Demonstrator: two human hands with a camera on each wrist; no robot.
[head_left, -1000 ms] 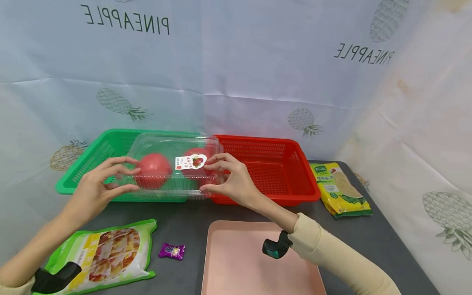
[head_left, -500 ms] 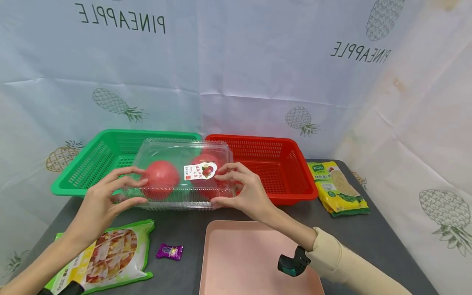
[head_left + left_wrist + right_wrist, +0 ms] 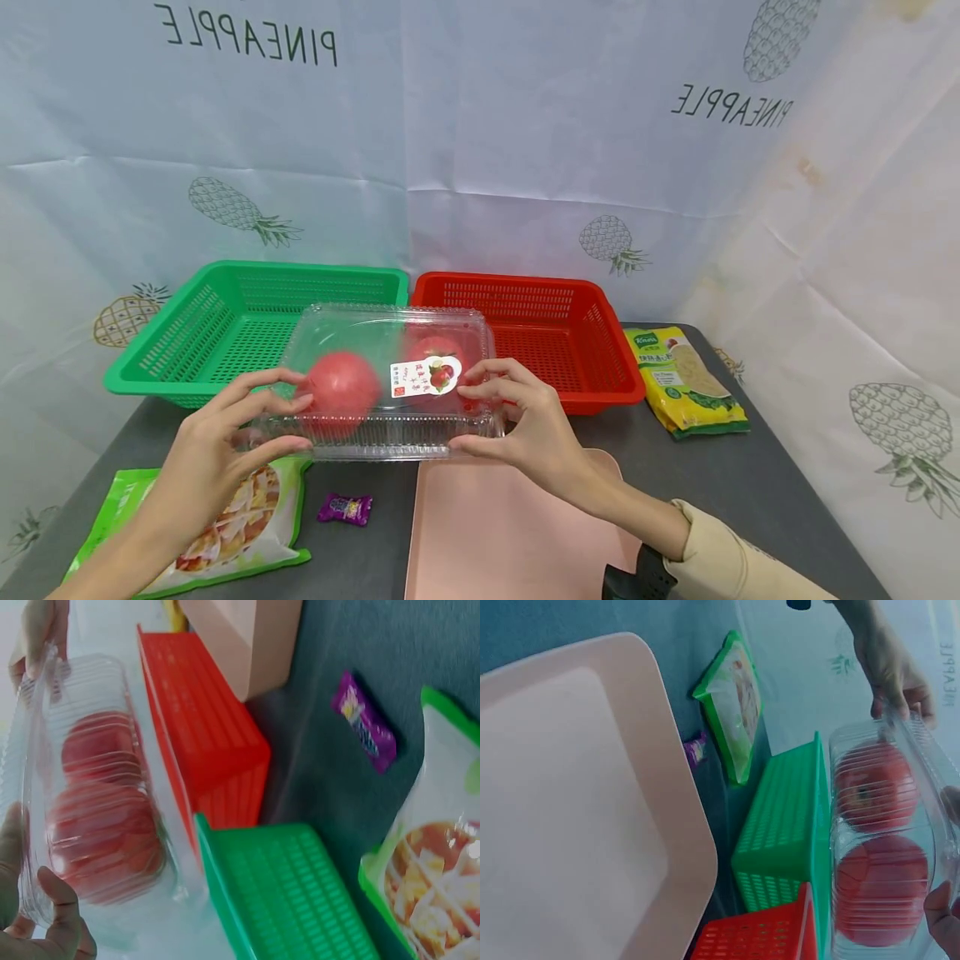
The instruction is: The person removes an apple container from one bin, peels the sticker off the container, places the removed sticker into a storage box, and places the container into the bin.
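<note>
Between my two hands is a clear plastic clamshell box with red round fruits inside and a white label on its lid. My left hand grips the box's left end, thumb below and fingers above. At the opposite end my right hand pinches the box the same way. In the head view the box overlaps the front of the green basket and red basket. Both wrist views show the box held up off the table, the fruits lying in its bottom.
A pink tray lies at the front middle. To its left are a small purple-wrapped candy and a green and white food bag. A yellow Knorr packet lies right of the red basket. A pineapple-print cloth hangs behind.
Both hands have brought the box nearer to me and slightly right, away from over the green basket. Their hold on it is unchanged. Baskets, tray and packets stay put.
</note>
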